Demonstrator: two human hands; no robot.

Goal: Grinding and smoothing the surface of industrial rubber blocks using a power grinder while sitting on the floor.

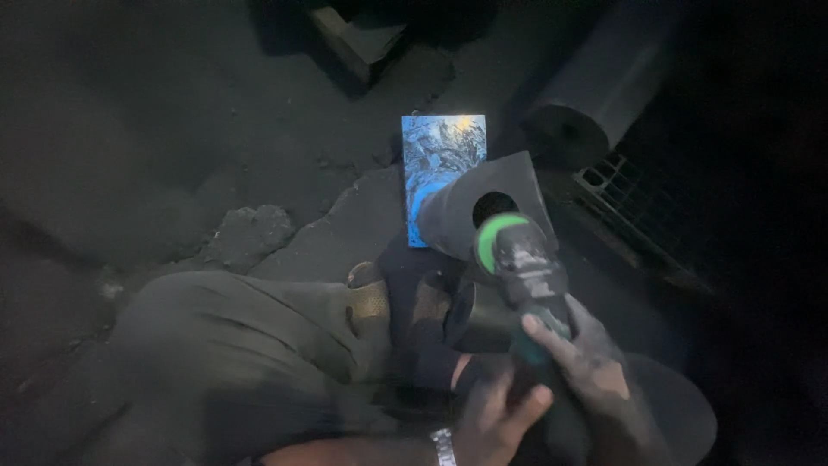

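Dim scene, person crouched on a rough concrete floor (172, 112). Right hand (595, 362) is wrapped around the rear body of a handheld angle grinder (526, 267), fingers curled over the dark casing, thumb side toward the camera. Left hand (496, 418) sits just below and left of it, fingers closed up against the tool's lower end, touching it; a metal watch (443, 446) shows at that wrist. The grinder has a green ring at its head and points away from the person, its head over a dark metal plate (483, 203) with a round hole in it. Whether the disc touches the plate cannot be told. The plate lies tilted across the lower right part of a small blue patterned board (440, 160), which rests flat on the floor. A sandalled foot (371, 302) is planted just left of the plate, with the trouser leg (224, 345) folded beside it. A dark pipe (595, 95) lies to the upper right, a wire mesh grate (638, 207) below it, a wooden block (354, 39) at the top edge.
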